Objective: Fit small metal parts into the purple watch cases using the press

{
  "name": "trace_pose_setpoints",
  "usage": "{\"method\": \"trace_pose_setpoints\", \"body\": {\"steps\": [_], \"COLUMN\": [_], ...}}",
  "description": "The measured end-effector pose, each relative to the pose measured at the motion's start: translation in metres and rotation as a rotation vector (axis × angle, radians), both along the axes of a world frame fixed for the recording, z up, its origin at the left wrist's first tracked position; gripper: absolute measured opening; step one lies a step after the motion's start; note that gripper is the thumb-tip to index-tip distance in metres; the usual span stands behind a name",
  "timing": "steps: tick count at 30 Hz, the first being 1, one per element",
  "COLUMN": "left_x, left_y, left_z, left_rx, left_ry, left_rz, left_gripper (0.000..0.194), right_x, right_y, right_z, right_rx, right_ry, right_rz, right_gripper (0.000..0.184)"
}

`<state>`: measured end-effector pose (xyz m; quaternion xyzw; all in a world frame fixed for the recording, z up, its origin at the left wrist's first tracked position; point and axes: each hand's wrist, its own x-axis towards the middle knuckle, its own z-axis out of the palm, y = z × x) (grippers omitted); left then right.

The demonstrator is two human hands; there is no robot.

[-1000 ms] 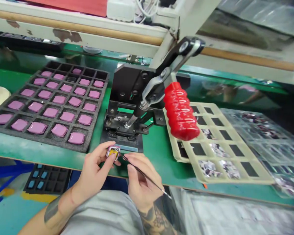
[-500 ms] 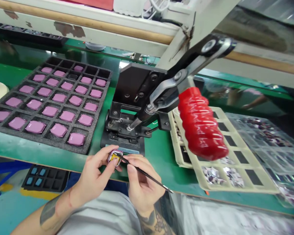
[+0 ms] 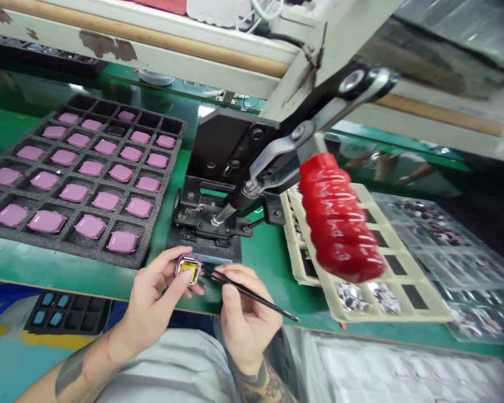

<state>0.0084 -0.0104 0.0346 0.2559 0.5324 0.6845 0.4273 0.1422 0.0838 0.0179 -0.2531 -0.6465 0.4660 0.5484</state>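
Note:
My left hand [image 3: 149, 305] holds a small purple-rimmed case [image 3: 194, 261], which looks like a watch case, between fingers and thumb. Its opened side faces up, showing a silvery frame and a yellow part under the thumb tip. In my right hand [image 3: 250, 316] is a pair of black tweezers [image 3: 271, 305], gripped like a pen. Their tips point at the case from the right, a short gap away. Both hands are above the front edge of the green bench, just in front of a black toggle press [image 3: 205, 243].
The press's red handle [image 3: 340, 218] juts out to the right. At left, a dark foam tray [image 3: 130, 261] carries several purple cases [image 3: 123, 242]. Cream trays [image 3: 434, 310] of small parts and clear plastic trays [image 3: 483, 263] lie at right. A black tray [image 3: 86, 316] with blue pieces sits below the bench.
The tweezer tips were inside the case and now are apart from it. My left hand has shifted slightly left with the case. The whole view has swung a little.

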Motion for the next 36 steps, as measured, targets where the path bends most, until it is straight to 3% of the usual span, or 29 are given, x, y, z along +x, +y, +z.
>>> {"method": "trace_pose_setpoints", "body": {"steps": [4,8,10,11,12,14,15,19,22,26,29,32,36], "left_x": [-0.006,-0.009,-0.008,-0.007,-0.007,-0.007,-0.008,-0.009,-0.009,-0.01,-0.009,-0.008,-0.01], "left_y": [-0.004,0.002,0.006,0.008,0.008,0.007,0.006,-0.002,-0.003,0.0,0.002,0.003,0.004], "left_z": [0.002,0.004,0.004,0.003,0.002,-0.002,-0.005,-0.01,-0.005,0.004,0.003,0.0,-0.004], "left_rx": [-0.02,-0.094,-0.08,-0.075,-0.075,-0.083,-0.085,-0.087,-0.094,-0.106,-0.097,-0.078,-0.048], "left_ry": [-0.08,-0.049,0.029,0.072,0.113,0.175,0.195,0.246,0.223,0.156,0.119,0.107,0.117], "left_rz": [0.02,-0.056,-0.089,-0.096,-0.102,-0.1,-0.093,-0.057,-0.055,-0.044,-0.041,-0.049,-0.087], "left_gripper": [0.048,0.05,0.051,0.052,0.051,0.048,0.046,0.042,0.047,0.052,0.047,0.037,0.026], "right_x": [0.01,0.051,0.071,0.079,0.084,0.088,0.088,0.086,0.093,0.102,0.099,0.09,0.079], "right_y": [0.007,0.045,0.071,0.084,0.095,0.109,0.111,0.099,0.089,0.081,0.066,0.048,0.047], "right_z": [0.015,0.054,0.071,0.076,0.078,0.072,0.064,0.028,0.015,0.025,0.043,0.056,0.062], "right_rx": [-0.013,0.062,0.184,0.292,0.421,0.618,0.68,0.778,0.767,0.695,0.641,0.776,0.95], "right_ry": [0.031,-0.018,-0.115,-0.192,-0.294,-0.481,-0.566,-0.829,-0.963,-1.068,-1.066,-1.228,-1.378], "right_rz": [0.16,0.28,0.156,0.003,-0.17,-0.367,-0.366,-0.199,-0.174,-0.12,0.037,0.189,0.238], "right_gripper": [0.01,0.028,0.022,0.01,0.01,0.027,0.029,0.029,0.039,0.049,0.032,0.021,0.012]}}
